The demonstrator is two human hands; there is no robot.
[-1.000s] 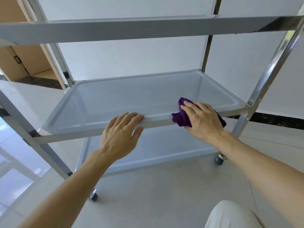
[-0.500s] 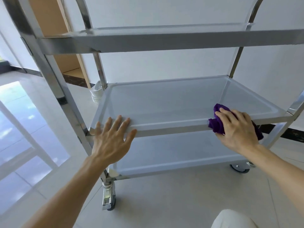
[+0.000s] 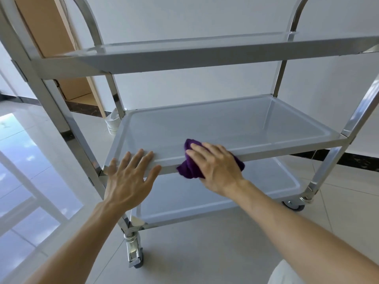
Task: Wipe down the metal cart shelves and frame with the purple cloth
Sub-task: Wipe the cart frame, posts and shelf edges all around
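The right hand (image 3: pixel 217 168) presses its fingers (image 3: pixel 200 149) flat over the bunched purple cloth (image 3: pixel 189 168), pinning it against the front rim of the middle shelf (image 3: pixel 205 124). Just to its left, the left hand (image 3: pixel 128 178) rests with released, spread fingers (image 3: pixel 139 155) on the same rim near the corner post. Beyond the fingers the shelf tray lies bare. Above is the top shelf (image 3: pixel 184 56), below the bottom shelf (image 3: pixel 205 193), and casters (image 3: pixel 134 256) stand on the pale tiled floor (image 3: pixel 194 253). A stack of white cups (image 3: pixel 113 124) sits beyond the left hand, past the cart's far leg.

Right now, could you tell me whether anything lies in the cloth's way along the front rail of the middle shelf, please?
Yes: toward the left, the left hand rests flat on that rail, close beside the purple cloth under the right hand. Toward the right, the rail looks bare.
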